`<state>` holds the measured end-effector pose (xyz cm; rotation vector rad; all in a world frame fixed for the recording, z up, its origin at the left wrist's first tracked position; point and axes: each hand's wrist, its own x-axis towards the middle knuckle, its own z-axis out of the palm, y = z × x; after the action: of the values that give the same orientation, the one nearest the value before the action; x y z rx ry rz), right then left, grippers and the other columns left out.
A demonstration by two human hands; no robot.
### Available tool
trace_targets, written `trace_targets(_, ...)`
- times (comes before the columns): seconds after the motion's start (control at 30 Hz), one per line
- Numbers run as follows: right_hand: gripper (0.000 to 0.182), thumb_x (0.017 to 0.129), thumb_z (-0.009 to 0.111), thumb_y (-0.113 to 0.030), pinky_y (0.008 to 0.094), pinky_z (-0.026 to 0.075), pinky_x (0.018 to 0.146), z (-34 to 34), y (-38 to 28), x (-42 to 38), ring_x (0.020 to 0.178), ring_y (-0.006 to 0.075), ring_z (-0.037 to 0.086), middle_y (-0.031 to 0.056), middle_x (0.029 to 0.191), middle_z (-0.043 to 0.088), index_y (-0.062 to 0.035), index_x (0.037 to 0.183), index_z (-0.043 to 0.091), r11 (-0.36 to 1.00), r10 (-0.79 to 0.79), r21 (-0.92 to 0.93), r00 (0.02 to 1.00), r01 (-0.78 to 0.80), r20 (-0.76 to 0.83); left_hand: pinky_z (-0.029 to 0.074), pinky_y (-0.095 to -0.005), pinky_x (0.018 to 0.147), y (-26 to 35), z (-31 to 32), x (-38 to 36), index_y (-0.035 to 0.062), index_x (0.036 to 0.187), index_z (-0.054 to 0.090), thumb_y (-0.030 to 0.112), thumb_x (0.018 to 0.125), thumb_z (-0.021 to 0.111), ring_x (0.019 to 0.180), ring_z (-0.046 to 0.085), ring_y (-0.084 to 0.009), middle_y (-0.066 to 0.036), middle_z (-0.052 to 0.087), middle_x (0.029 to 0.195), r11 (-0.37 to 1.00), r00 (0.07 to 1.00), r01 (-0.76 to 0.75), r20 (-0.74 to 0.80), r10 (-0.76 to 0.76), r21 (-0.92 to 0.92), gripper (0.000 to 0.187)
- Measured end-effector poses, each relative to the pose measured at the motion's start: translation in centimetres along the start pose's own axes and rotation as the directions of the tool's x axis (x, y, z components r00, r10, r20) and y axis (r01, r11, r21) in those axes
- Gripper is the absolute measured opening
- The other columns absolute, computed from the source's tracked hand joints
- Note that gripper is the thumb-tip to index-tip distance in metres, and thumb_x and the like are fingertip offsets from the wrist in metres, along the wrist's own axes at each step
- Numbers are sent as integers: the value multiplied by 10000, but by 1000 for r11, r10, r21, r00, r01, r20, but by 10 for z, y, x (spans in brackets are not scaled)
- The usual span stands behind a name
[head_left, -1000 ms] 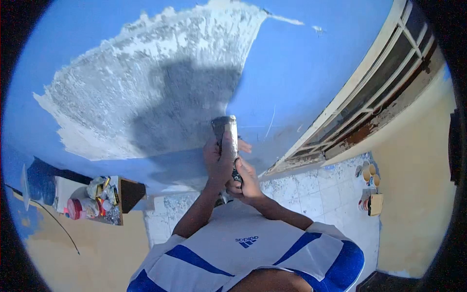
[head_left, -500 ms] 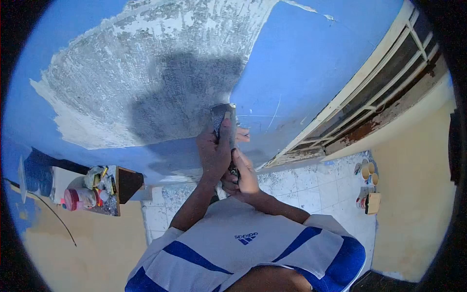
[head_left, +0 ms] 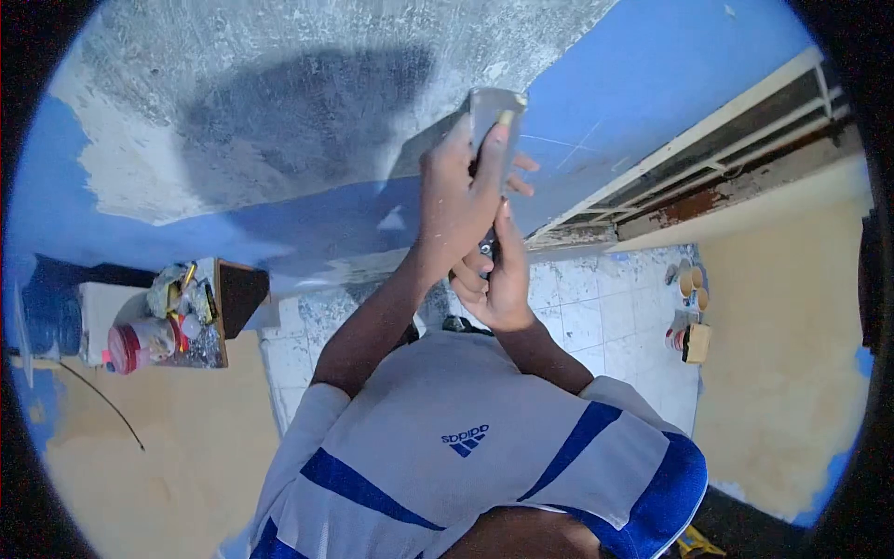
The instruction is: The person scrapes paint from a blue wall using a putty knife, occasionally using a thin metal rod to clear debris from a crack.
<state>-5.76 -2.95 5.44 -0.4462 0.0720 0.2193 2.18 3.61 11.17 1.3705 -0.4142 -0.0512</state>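
Both hands hold a scraper [head_left: 494, 102] with a wide, flat metal blade, its far edge at the wall. My left hand [head_left: 449, 205] is closed around the blade section, thumb lying along the front and fingertips showing past the right side. Lower down, my right hand [head_left: 506, 284] is wrapped around the dark handle, which is mostly hidden by the fingers. The blade meets the wall near the border between a bare grey-white patch [head_left: 307, 112] and the blue paint [head_left: 652, 88].
A barred window [head_left: 708, 172] runs along the right. At left, a shelf [head_left: 222, 317] carries a pink-lidded jar [head_left: 128, 347] and assorted items. Cups [head_left: 691, 284] and a small box [head_left: 697, 343] stand on the tiled floor [head_left: 587, 331].
My hands and the scraper have moved up and to the right in view. The wall patch sits higher in the picture, and the blade appears lighter now.
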Motion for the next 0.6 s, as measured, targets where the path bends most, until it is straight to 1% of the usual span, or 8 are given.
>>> trace_targets(0.03, 346, 1005, 386, -486, 199, 187, 332, 2, 2, -1, 364, 48, 263, -43, 566, 309, -171, 1128, 460, 1000, 3, -8, 1000, -3, 31, 506, -264, 557, 2, -2, -3, -20, 1147, 556, 265, 1008, 470, 648, 680, -163, -127, 688, 792, 1000, 1000, -2, -6, 2, -10, 329)
trace_targets(0.1, 346, 1008, 379, -481, 197, 182, 331, 0, 7, -3, 362, 46, 257, -43, 568, 311, -166, 1124, 461, 1000, -9, 14, 1000, 9, 27, 511, -259, 549, -4, -5, -6, -27, 1133, 555, 260, 1012, 460, 652, 680, -168, -137, 686, 801, 1000, 1000, 8, -3, -8, -5, 326)
trace_targets(0.2, 353, 1012, 371, -477, 196, 176, 326, -6, 10, -2, 358, 45, 251, -41, 569, 314, -152, 1115, 463, 999, -6, 35, 998, 4, 56, 496, -263, 493, -15, -3, -5, -25, 998, 548, 192, 997, 457, 627, 695, -182, -142, 694, 767, 999, 999, -4, -41, 2, -38, 235)
trace_targets(0.3, 367, 1013, 365, -475, 196, 166, 315, -5, 7, 0, 352, 44, 247, -40, 564, 314, -136, 1106, 470, 997, -5, 76, 999, 2, 42, 497, -267, 493, -5, -1, -4, -25, 987, 549, 184, 995, 458, 634, 698, -186, -138, 692, 756, 999, 999, -2, -37, 1, -38, 228)
trace_targets(0.4, 385, 1015, 358, -476, 195, 155, 306, -2, 2, 3, 347, 44, 241, -39, 558, 313, -120, 1103, 477, 995, -25, 101, 998, 19, 64, 497, -269, 494, -4, 5, 6, -29, 1015, 557, 177, 997, 454, 634, 700, -192, -138, 692, 755, 994, 995, -100, -35, 98, -39, 231)
trace_targets(0.5, 391, 1017, 352, -472, 194, 149, 302, 7, -11, 5, 343, 44, 235, -38, 555, 314, -113, 1102, 482, 994, -44, 105, 996, 35, 80, 497, -267, 493, 16, 7, 12, -29, 1028, 560, 177, 1001, 448, 635, 701, -190, -133, 692, 754, 997, 997, -72, 14, 71, 34, 236)
trace_targets(0.53, 391, 1018, 350, -470, 194, 148, 301, 12, -15, 5, 343, 44, 234, -38, 554, 314, -112, 1101, 483, 993, -47, 112, 996, 38, 80, 496, -267, 490, 23, 10, 17, -29, 1027, 558, 180, 1002, 447, 632, 701, -188, -131, 692, 753, 993, 993, -114, 22, 113, 31, 238)
trace_targets(0.6, 391, 1018, 352, -468, 194, 148, 301, 31, -40, 9, 343, 44, 235, -38, 555, 316, -110, 1107, 481, 993, -94, 83, 983, 81, 161, 494, -267, 485, 40, 21, 29, -28, 1025, 555, 186, 1005, 445, 626, 700, -184, -127, 692, 752, 981, 981, -192, 34, 191, 16, 241)
